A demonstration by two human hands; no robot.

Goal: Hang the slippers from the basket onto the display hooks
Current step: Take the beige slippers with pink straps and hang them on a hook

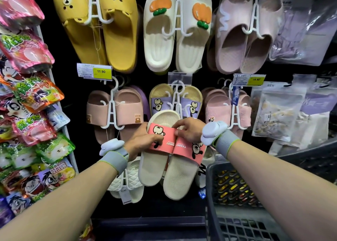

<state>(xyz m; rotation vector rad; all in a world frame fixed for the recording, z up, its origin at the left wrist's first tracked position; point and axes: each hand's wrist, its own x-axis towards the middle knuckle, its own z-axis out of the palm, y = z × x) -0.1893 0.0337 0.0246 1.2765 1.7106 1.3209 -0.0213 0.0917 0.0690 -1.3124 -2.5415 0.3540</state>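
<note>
A pair of cream slippers with coral-pink cartoon straps (169, 160) is held up in front of the middle column of the display. My left hand (140, 140) grips the left slipper's strap, fingers curled over it. My right hand (189, 130) pinches the top edge of the straps where the two slippers meet. Just behind and above them hangs a yellow pair with purple straps (189, 102) on a white hanger (176, 94). The pair's own hanger is hidden behind my hands. The grey plastic basket (211, 186) stands at the lower right.
Yellow bear slippers (102, 27), cream orange-flower slippers (175, 30) and pink pairs (244, 32) hang above. A white quilted pair (127, 184) hangs low beside my left arm. Snack bags (31, 94) line the left rack; bagged goods (284, 113) hang on the right.
</note>
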